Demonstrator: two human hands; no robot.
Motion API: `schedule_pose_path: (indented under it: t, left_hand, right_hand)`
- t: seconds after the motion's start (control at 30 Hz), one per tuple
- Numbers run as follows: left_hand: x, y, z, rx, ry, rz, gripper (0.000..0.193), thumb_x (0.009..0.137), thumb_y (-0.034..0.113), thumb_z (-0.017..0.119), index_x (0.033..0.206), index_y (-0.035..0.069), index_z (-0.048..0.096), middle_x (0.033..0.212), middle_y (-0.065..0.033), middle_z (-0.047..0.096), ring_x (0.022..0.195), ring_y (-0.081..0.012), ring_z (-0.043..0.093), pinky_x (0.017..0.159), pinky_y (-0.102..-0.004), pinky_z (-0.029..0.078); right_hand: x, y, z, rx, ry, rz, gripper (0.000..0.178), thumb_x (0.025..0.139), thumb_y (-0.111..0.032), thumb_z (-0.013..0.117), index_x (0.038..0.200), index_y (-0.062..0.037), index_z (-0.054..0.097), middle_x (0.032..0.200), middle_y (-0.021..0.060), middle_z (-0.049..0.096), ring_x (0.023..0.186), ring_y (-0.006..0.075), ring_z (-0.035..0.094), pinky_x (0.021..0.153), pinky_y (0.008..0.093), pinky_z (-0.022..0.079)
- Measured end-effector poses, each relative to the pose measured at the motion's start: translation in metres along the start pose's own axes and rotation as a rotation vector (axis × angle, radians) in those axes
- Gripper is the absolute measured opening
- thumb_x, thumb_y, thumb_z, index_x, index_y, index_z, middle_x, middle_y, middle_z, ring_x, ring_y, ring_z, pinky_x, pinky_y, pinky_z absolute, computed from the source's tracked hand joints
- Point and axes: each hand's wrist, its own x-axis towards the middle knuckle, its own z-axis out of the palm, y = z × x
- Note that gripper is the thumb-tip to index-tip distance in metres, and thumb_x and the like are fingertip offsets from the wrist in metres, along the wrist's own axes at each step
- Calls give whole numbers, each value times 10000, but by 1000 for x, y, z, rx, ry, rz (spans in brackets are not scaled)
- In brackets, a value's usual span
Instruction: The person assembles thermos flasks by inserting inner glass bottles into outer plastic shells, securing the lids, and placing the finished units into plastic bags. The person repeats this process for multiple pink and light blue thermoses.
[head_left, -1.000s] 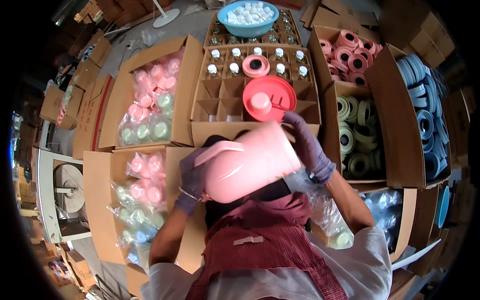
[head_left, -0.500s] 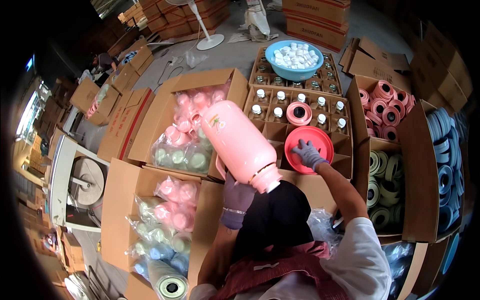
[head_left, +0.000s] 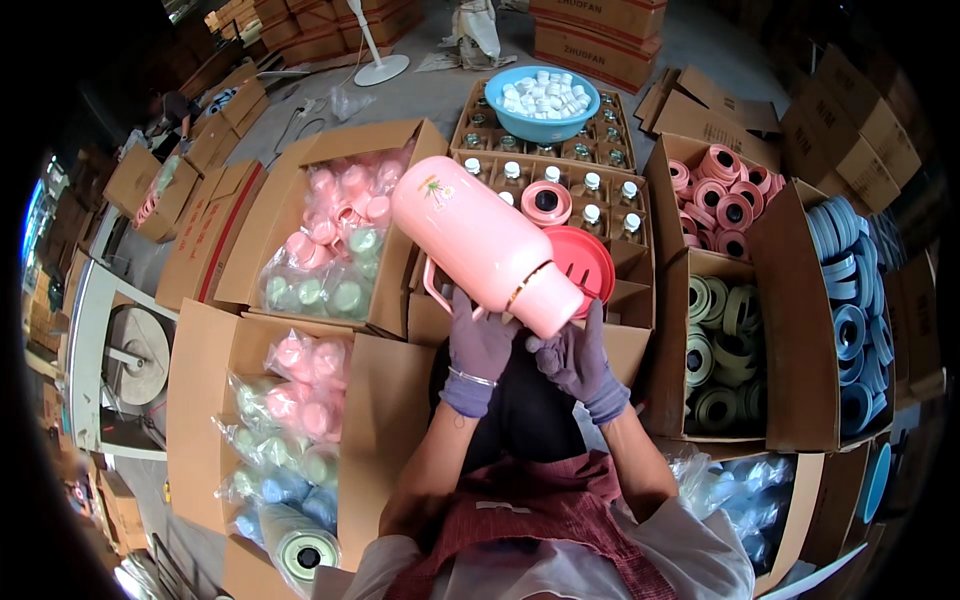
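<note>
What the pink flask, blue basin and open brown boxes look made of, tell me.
Pink flask: glossy plastic or painted metal; bright highlights fit either. Blue basin: probably smooth plastic, judging by its even colour and rounded rim. Open brown boxes: matte, almost certainly cardboard, with folded flaps.

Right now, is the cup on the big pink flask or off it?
On: the pink cup covers the neck end of the pink flask, hiding its opening. I can't tell whether it's tight.

A packing or assembly workshop: printed cartons [head_left: 596, 58] stacked at top centre, plastic rings [head_left: 738, 312] boxed by colour at right, bagged cups [head_left: 327, 362] at left, white caps [head_left: 545, 95] heaped in a blue basin [head_left: 543, 130].
</note>
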Motion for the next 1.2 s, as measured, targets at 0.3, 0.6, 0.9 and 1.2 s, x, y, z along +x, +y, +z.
schedule_pose_path:
  t: [0.3,0.6,0.9,1.2]
  left_hand:
    - [-27,17,-9,1281,-70,583,514,877,125,634,1350,81,437,1177,-96,598,1015,-229,609,870,-365,511]
    - [-69,157,-109,1431,51,286,286,974,109,458,1163,-14,633,1061,-77,679,924,-157,637,806,-266,513]
    - [-97,165,-154,2072,-85,461,247,768,73,644,1000,1,688,940,-172,691,879,-341,661,775,-383,515]
    - [-51,154,-135,1640,-343,121,297,827,104,670,1123,82,678,995,-93,693,936,-237,682,828,-348,539]
  right_hand:
    - [-18,11,18,-73,-57,-151,814,804,-179,783,1446,-57,297,1249,212,503,954,289,643,690,378,603]
    - [194,99,-118,-1605,20,-135,334,907,-301,594,1123,-51,637,1122,186,639,1014,336,640,830,469,549]
    - [219,119,-86,-892,25,280,272,863,-261,663,1003,-34,615,928,158,666,862,233,657,710,350,543]
    - [47,-73,26,-1207,-986,-1475,172,726,-188,692,863,-154,595,1085,50,594,1063,277,584,973,470,479]
